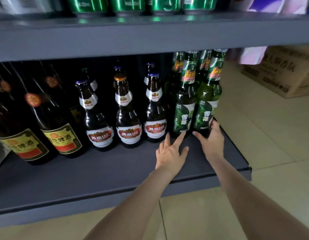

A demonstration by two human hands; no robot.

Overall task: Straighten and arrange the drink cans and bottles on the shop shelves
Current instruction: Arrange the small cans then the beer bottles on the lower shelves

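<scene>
Green bottles (206, 108) stand upright at the lower shelf's right end, centre right of the frame. Brown bottles (127, 115) line the middle, dark bottles with yellow labels (55, 122) left. Green cans (127, 5) sit along the top.

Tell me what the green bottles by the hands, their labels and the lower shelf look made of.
Green bottles: apparently glass, glossy and translucent, with light showing through the shoulder. Their labels: probably printed paper or film with a slight sheen; I cannot tell which. Lower shelf: likely painted metal, matte dark grey, with a thin folded front lip.
</scene>
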